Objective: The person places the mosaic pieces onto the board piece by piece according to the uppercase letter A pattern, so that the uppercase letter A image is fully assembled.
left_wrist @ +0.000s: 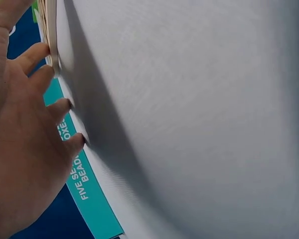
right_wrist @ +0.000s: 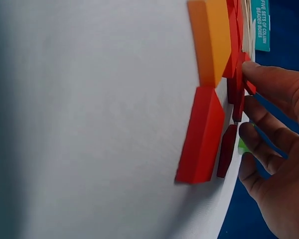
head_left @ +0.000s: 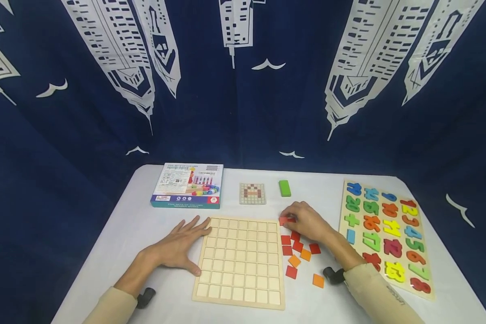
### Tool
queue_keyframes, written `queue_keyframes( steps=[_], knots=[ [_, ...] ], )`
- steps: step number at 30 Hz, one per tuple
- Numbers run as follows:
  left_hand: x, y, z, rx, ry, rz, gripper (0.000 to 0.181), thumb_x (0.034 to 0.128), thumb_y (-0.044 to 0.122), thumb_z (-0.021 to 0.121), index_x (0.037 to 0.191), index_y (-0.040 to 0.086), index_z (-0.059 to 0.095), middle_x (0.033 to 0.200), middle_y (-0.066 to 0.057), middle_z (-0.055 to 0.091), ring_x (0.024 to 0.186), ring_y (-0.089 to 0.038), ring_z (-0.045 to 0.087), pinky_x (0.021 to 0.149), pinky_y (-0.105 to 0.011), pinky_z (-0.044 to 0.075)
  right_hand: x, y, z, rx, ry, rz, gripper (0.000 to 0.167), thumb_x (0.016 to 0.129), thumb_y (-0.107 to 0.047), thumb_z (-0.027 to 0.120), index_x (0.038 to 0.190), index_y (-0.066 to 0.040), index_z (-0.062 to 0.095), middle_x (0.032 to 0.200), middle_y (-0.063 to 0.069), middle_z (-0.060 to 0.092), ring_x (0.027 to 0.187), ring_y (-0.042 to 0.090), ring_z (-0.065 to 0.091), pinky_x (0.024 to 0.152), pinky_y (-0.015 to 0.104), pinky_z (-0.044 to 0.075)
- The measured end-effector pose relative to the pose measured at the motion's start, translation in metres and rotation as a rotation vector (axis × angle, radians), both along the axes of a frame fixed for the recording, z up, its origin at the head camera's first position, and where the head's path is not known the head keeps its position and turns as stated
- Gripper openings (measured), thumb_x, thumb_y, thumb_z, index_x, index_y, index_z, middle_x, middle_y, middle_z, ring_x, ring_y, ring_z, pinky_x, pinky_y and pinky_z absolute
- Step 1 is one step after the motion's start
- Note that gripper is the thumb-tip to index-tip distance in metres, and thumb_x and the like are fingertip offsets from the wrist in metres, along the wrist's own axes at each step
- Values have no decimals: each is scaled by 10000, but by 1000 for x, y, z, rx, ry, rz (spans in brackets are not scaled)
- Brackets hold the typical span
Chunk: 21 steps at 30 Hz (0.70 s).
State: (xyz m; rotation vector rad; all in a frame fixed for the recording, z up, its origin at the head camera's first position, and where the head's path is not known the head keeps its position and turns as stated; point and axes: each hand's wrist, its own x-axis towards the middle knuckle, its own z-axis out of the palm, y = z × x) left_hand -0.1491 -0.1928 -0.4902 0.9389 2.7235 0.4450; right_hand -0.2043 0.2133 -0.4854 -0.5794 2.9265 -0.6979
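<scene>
A wooden grid board (head_left: 240, 261) lies flat, its square cells bare. My left hand (head_left: 180, 246) is spread at the board's left side, thumb and index finger touching its edge; the left wrist view shows the palm and spread fingers (left_wrist: 65, 107). My right hand (head_left: 309, 221), fingers curled, pinches a red square tile (head_left: 283, 221) by the board's upper right corner. In the right wrist view the thumb (right_wrist: 269, 79) meets this tile, and part of the grip is hidden. Several loose red tiles (head_left: 291, 272) and orange tiles (head_left: 318, 281) lie right of the board.
A picture box (head_left: 186, 185) stands at the back left. Behind the board are a small pattern card (head_left: 252, 194) and a green block (head_left: 285, 188). A number puzzle board (head_left: 382, 216) with colourful pieces lies at the right. A dark blue printed curtain (head_left: 235, 112) hangs behind the white table.
</scene>
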Motion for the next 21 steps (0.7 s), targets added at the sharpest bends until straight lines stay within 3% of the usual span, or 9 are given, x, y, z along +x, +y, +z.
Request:
queue_keyframes(
  steps=[21],
  knots=[
    [-2,2,0,-62,-2,15,1237,438,827,622,1461,221,280,1547,10,57,1400,-266,18,1098,-544,54,-1,-3,-3,-139,-5,-55,168,773,-226,755,906,-253,657,774,-117,570,728,116,517,656,270,476]
  ],
)
